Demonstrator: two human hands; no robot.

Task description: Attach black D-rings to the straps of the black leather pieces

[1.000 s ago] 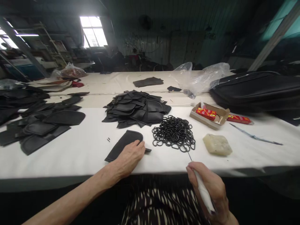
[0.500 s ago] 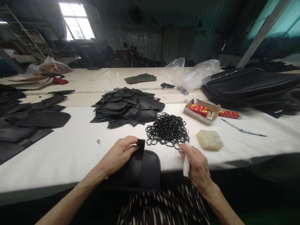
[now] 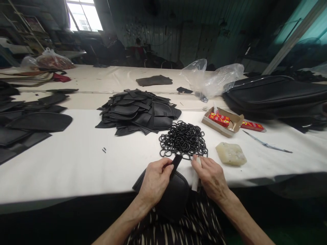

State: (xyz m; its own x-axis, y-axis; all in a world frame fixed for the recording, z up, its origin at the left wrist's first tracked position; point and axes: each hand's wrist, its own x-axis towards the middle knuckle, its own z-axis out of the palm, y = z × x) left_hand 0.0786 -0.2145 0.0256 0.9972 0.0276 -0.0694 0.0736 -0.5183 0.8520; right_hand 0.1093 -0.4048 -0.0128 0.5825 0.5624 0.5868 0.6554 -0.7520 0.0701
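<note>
My left hand [image 3: 155, 180] pinches the upright strap [image 3: 175, 165] of a black leather flap [image 3: 176, 194], which hangs over the table's front edge above my lap. Close on its right, my right hand [image 3: 211, 173] is closed around an awl [image 3: 196, 180] with a white-wrapped handle. The awl's thin tip points away from me, into the near edge of a heap of black D-rings [image 3: 182, 139]. Whether a ring is between my right fingertips, I cannot tell. Behind the rings lies a pile of similar black flaps [image 3: 138, 112].
To the right are a yellowish wax-like block [image 3: 231, 154], a small cardboard box [image 3: 222, 121] with red packets, and thin blue-handled snips [image 3: 267, 144]. A clear plastic bag [image 3: 214, 80] and a large black bag [image 3: 276, 97] lie farther back. More black pieces [image 3: 33, 124] cover the left side.
My left hand has moved right with the flap, its strap now tilted and close to the D-rings. My right hand has shifted slightly left with the awl, so the hands are closer together.
</note>
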